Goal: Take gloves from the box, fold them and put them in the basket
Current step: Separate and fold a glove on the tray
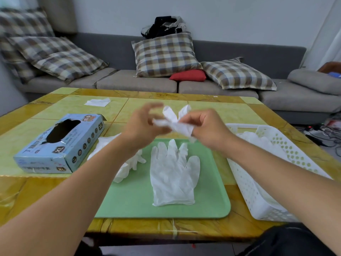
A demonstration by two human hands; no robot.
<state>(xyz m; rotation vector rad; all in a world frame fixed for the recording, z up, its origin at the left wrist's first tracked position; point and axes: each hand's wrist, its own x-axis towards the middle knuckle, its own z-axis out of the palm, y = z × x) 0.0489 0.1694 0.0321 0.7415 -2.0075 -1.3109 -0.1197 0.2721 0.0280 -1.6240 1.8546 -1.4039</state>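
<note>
- Above the far edge of the green tray [129, 204], both hands work one crumpled white glove [175, 122]: the right hand [206, 128] pinches it tightly, while the left hand [142, 126] is blurred, so its grip cannot be told.
- A flat glove [173, 174] lies on the tray (fingers pointing away).
- Loose gloves [127, 163] sit at the tray's left edge.
- The blue glove box [60, 145] lies left of the tray.
- The white basket [258, 191] stands right of the tray, with gloves inside.
</note>
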